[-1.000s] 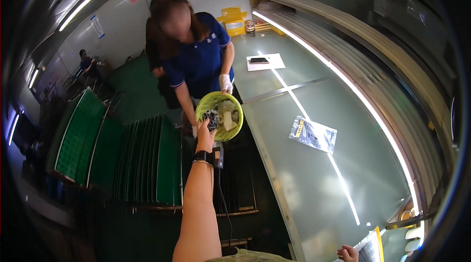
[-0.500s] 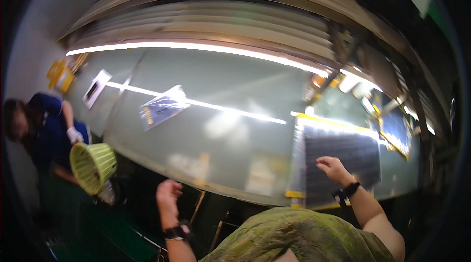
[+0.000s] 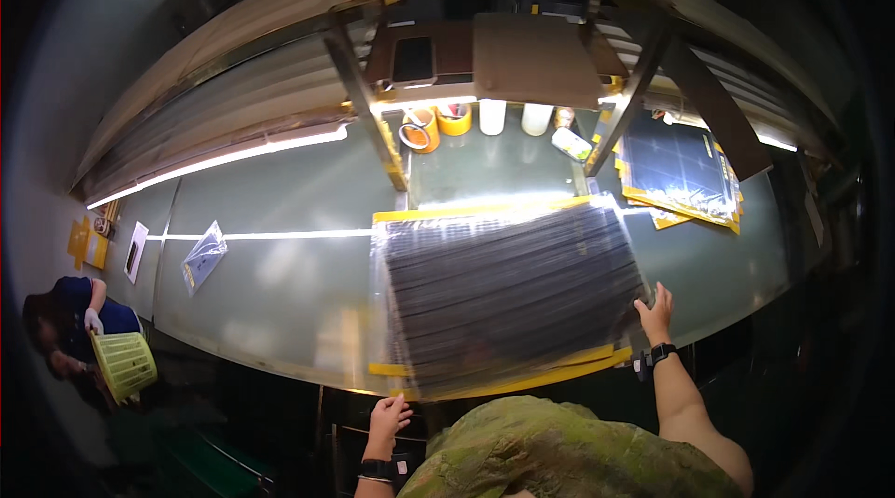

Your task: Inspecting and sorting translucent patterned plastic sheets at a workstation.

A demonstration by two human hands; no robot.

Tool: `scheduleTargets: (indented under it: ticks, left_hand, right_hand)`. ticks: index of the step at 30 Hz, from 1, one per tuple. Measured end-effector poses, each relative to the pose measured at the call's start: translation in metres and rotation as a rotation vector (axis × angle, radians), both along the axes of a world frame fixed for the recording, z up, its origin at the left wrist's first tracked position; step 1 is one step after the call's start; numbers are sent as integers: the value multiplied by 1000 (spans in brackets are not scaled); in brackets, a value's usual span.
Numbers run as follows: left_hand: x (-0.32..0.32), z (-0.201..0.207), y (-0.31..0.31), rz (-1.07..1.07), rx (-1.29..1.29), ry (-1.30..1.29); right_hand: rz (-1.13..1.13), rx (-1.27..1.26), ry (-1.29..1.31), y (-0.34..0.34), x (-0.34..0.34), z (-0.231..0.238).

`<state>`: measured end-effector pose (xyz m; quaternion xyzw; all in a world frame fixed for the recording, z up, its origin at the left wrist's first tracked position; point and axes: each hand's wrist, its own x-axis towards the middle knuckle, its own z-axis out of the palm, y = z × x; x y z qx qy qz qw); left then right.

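In front of me on the table lies a large dark ribbed panel (image 3: 513, 293) with yellow strips along its far and near edges and a clear, shiny margin. Its surface is slightly blurred. My right hand (image 3: 656, 313) is at the panel's right edge, thumb and fingers apart; whether it touches is unclear. Just off the near left corner, below the table edge, is my left hand (image 3: 388, 419), its fingers loosely bent and apart with nothing visible in them. Both wrists wear dark bands.
More dark yellow-edged sheets (image 3: 681, 172) lie at the right. Under the shelf stand orange tape rolls (image 3: 421, 132) and white containers (image 3: 492, 116). A clear packet (image 3: 204, 255) rests on the left. At far left a person (image 3: 79, 311) holds a yellow-green basket (image 3: 126, 366).
My view has swung right, bringing the dark panel to the middle. My right hand has gone from above the panel to its right edge; my left hand has come to its near left corner.
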<state>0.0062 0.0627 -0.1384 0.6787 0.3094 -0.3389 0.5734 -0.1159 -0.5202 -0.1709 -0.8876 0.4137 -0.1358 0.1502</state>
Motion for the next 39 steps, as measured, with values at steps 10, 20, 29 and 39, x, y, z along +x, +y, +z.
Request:
scheduleTargets:
  ticks: [10,20,29,39]
  left_hand:
    - [0,-18,-42,202,150,-193]
    - [25,83,-109,-448,665,-1289]
    - [-52,112,-333,-923,12,-1200]
    - [-103,90,-372,-716,123,-1102]
  right_hand:
    - [-57,757,-174,-15,-19,30]
    - [182,1599,-226,34,4,109]
    - [643,1822,-135,40,26,148]
    - [619,1927,82,-1,35,102]
